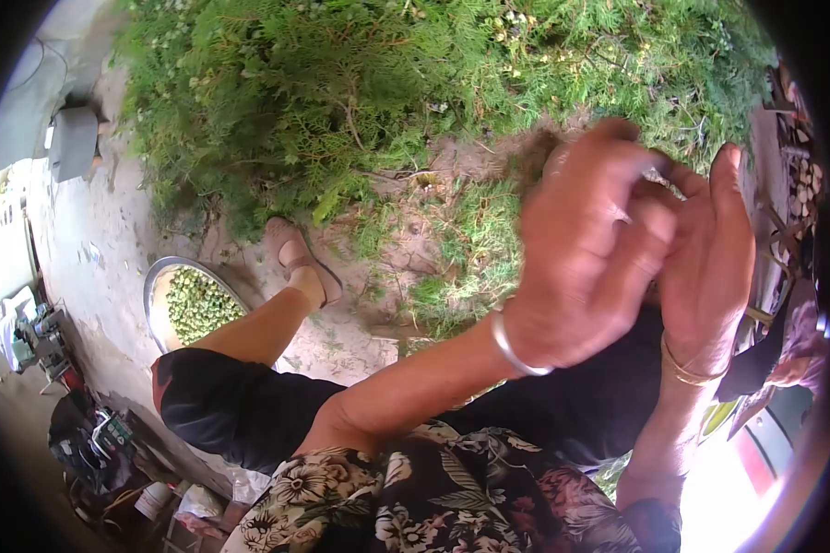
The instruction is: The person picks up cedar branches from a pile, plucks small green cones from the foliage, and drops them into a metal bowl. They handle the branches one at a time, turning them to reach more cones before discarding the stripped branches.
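In front of me my left hand (pixel 590 249), with a silver bangle (pixel 512 343) at the wrist, has its fingers curled in against my right hand. Motion smears it a little, and anything between its fingers is hidden. My right hand (pixel 705 263) is raised beside it, palm turned toward the left hand, one digit stretched upward and others partly covered. A thin band (pixel 696 376) circles that wrist. Beneath and beyond both hands lie leafy green conifer branches (pixel 341 101), some bearing small pale green cones.
A metal basin (pixel 149 293) of small green cones (pixel 198 309) stands on the floor by my left leg (pixel 277 323). A grey box-like object (pixel 74 143) stands at the upper left. Tools and clutter (pixel 111 433) fill the lower left; chopped wood (pixel 807 184) is piled at the right.
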Motion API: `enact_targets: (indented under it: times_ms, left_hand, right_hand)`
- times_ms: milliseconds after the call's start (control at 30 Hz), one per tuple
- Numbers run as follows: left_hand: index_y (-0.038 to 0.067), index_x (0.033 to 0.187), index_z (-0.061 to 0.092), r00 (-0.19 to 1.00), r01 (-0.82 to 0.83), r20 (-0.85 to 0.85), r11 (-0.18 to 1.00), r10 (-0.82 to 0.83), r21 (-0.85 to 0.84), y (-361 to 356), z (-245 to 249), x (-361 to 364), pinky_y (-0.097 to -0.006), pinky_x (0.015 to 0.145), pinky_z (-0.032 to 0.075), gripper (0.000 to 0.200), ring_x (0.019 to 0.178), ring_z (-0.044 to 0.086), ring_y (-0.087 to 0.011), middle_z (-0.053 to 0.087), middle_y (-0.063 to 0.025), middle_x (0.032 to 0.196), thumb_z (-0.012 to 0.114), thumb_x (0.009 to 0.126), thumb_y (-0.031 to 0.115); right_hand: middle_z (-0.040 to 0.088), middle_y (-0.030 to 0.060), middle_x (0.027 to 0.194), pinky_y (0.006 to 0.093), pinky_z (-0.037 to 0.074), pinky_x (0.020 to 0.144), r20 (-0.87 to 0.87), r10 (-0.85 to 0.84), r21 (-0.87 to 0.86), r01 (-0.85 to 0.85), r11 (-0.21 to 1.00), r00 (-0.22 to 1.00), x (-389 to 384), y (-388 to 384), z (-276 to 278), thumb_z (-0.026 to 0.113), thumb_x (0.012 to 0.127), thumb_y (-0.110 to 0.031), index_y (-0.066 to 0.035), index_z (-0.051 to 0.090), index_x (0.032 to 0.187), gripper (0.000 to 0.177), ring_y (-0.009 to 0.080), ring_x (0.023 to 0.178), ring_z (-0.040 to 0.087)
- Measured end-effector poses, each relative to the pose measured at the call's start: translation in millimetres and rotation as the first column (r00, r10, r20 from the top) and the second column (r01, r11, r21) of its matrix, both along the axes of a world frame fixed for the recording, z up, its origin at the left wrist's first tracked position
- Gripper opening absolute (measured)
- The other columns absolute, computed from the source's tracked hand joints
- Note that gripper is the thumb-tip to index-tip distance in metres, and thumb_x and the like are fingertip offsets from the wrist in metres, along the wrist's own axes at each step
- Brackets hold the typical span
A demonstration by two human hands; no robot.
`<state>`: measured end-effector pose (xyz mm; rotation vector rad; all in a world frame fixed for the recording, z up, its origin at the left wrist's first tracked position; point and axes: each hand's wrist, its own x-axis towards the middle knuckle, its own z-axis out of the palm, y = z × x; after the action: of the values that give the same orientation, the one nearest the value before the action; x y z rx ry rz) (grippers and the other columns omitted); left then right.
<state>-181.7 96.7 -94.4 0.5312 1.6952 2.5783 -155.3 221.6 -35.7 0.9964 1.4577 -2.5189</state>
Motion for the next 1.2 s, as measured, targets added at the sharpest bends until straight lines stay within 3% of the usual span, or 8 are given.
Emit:
enact_targets:
  times_ms: [200,300,433,467,700,833,967,1200]
  left_hand:
    - [-0.005,0.101,0.053,0.924,-0.080,-0.378,0.995,0.052,-0.059,6,12,2,-0.0397,0.079,0.045,0.031,0.095,0.053,-0.0330,0.052,-0.0232,0.103,0.064,0.076,0.010]
    - [-0.005,0.098,0.060,0.980,-0.102,-0.190,0.973,0.062,-0.205,-43,-11,-1,-0.0307,0.072,0.051,0.021,0.083,0.061,-0.0205,0.062,-0.0184,0.096,0.062,0.082,0.008]
    - [0.000,0.098,0.066,0.885,0.143,0.411,0.712,0.219,-0.687,-114,-163,-7,-0.0348,0.072,0.053,0.027,0.085,0.066,-0.0256,0.068,-0.0165,0.092,0.067,0.080,0.020]
    - [-0.002,0.111,0.060,0.932,0.206,0.284,0.317,0.225,-0.926,-146,-213,-4,-0.0427,0.086,0.048,0.049,0.104,0.059,-0.0332,0.063,-0.0220,0.106,0.070,0.076,0.032]
    - [0.022,0.147,0.012,0.673,0.385,0.360,0.111,0.646,-0.916,-183,-343,45,-0.0617,0.104,0.023,0.097,0.133,0.005,-0.0540,-0.003,-0.0281,0.148,0.065,0.073,0.057]
    - [0.018,0.146,0.015,0.916,0.400,0.383,-0.173,0.122,-0.900,-63,-324,155,-0.0675,0.104,-0.005,0.082,0.135,-0.005,-0.0486,0.000,-0.0280,0.148,0.053,0.082,0.051]
    - [0.011,0.145,0.018,0.122,0.791,0.752,-0.394,-0.648,-0.468,14,-253,213,-0.0596,0.109,0.011,0.084,0.138,0.003,-0.0412,0.002,-0.0266,0.149,0.060,0.078,0.040]
    - [0.000,0.134,0.036,0.878,0.299,0.345,-0.183,-0.333,-0.937,10,-252,75,-0.0505,0.094,0.047,0.067,0.124,0.030,-0.0537,0.036,-0.0307,0.133,0.065,0.078,0.023]
  right_hand:
    - [0.056,0.0066,0.090,0.0238,0.045,0.063,-0.175,0.088,0.414,-0.008,0.910,0.981,11,-30,6,0.046,0.097,-0.027,0.000,0.054,0.105,0.029,0.0138,0.079,0.054]
    - [0.049,0.0116,0.093,0.0194,0.040,0.053,-0.053,0.038,-0.260,-0.051,0.964,0.998,1,-4,-1,0.040,0.098,-0.014,0.003,0.050,0.099,0.020,0.0127,0.074,0.044]
    - [0.042,0.0089,0.082,0.0208,0.037,0.049,-0.057,-0.005,-0.095,0.000,0.995,0.998,2,-9,13,0.036,0.100,-0.018,0.001,0.042,0.093,0.021,0.0131,0.065,0.039]
    - [0.040,0.0085,0.080,0.0207,0.036,0.048,-0.076,0.032,-0.048,-0.036,0.998,0.997,3,-6,14,0.036,0.100,-0.018,0.000,0.040,0.093,0.020,0.0129,0.064,0.038]
    - [0.039,0.0080,0.073,0.0199,0.034,0.042,-0.088,0.085,0.094,-0.077,0.993,0.992,11,-2,5,0.037,0.099,-0.019,-0.003,0.037,0.086,0.020,0.0121,0.059,0.038]
    - [0.038,0.0074,0.066,0.0194,0.028,0.036,-0.181,0.252,0.227,-0.209,0.951,0.951,7,-3,1,0.041,0.098,-0.020,-0.004,0.036,0.082,0.023,0.0109,0.053,0.035]
    - [0.039,0.0078,0.062,0.0199,0.026,0.035,-0.109,0.027,0.276,0.005,0.961,0.994,16,-12,1,0.041,0.097,-0.021,-0.004,0.037,0.080,0.025,0.0102,0.046,0.032]
    - [0.040,0.0077,0.062,0.0202,0.027,0.036,-0.183,-0.008,0.364,0.075,0.928,0.983,24,-11,-2,0.040,0.098,-0.022,-0.004,0.038,0.079,0.026,0.0103,0.047,0.033]
